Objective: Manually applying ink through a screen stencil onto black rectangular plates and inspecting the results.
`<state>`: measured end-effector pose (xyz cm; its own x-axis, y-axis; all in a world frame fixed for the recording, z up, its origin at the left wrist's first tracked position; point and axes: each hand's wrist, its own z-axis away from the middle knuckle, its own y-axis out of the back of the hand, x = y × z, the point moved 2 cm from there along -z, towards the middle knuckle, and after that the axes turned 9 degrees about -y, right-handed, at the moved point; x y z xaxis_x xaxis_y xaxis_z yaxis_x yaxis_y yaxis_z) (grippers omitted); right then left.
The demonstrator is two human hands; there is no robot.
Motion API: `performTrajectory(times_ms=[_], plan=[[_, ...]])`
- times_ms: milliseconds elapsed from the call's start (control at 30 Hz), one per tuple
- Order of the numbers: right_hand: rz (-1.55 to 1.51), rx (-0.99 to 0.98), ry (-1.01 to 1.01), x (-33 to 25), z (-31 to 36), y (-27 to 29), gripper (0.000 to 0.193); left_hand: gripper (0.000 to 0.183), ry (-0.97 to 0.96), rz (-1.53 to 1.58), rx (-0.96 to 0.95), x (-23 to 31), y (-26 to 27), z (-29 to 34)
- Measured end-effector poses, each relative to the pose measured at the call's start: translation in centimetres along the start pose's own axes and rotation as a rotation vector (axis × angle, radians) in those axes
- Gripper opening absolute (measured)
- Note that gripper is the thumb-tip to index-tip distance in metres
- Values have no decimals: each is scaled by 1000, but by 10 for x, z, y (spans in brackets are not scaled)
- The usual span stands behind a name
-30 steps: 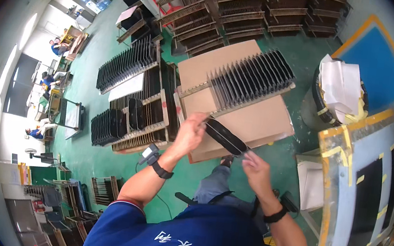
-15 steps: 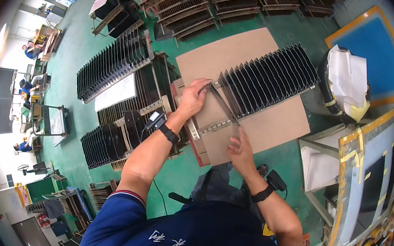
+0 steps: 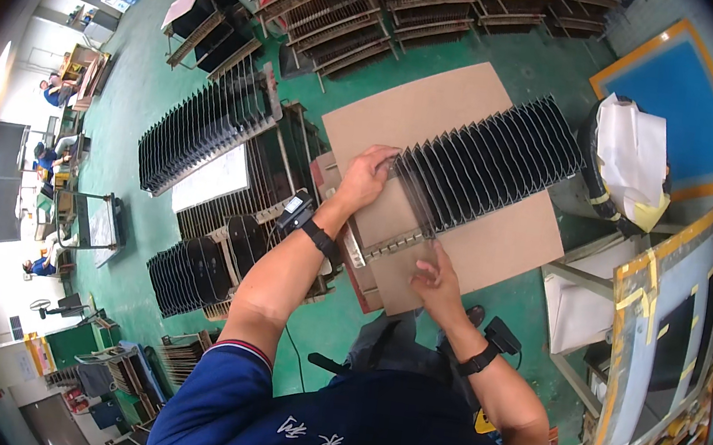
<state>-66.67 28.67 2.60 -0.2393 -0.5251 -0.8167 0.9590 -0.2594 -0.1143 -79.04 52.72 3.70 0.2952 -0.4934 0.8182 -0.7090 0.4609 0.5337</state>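
A rack (image 3: 397, 243) with a slotted metal rail lies on brown cardboard in front of me. A row of thin black sheets (image 3: 492, 166) stands upright across it, filling its right part. At the row's left end is a thin, see-through-looking sheet (image 3: 414, 196), blurred, close beside the black ones. My left hand (image 3: 366, 179) is closed on its far edge, the fingertips partly hidden. My right hand (image 3: 438, 281) is at its near end by the slotted rail, fingers curled and fingertips at the sheet's corner.
The cardboard (image 3: 425, 97) reaches past the rack on both sides. To the left stand more racks of black sheets (image 3: 208, 129) and a dark cable (image 3: 296, 353). Stacked racks (image 3: 320, 13) line the back. At right are a white-covered bin (image 3: 630, 154) and a taped frame (image 3: 659, 335).
The thin sheet has shifted slightly right and stands more in line with the row. My left hand has moved a little right with it. The whole view has shifted slightly.
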Motion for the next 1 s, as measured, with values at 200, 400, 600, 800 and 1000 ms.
performTrajectory(times_ms=[200, 400, 600, 800, 1000], plan=[[-2, 14, 35, -2, -3, 0, 80, 31, 99, 62, 14, -7, -4, -3], [244, -43, 21, -9, 43, 24, 40, 30, 239, -257, 255, 53, 31, 26], [-54, 419, 0, 22, 155, 110, 26, 27, 139, 161, -54, 149, -35, 65], [-292, 958, -42, 102, 312, 212, 19, 23, 5, 552, -608, 234, -161, 95], [-204, 1622, -249, 262, 577, 309, 17, 26, -74, 442, -821, 309, -264, 107]])
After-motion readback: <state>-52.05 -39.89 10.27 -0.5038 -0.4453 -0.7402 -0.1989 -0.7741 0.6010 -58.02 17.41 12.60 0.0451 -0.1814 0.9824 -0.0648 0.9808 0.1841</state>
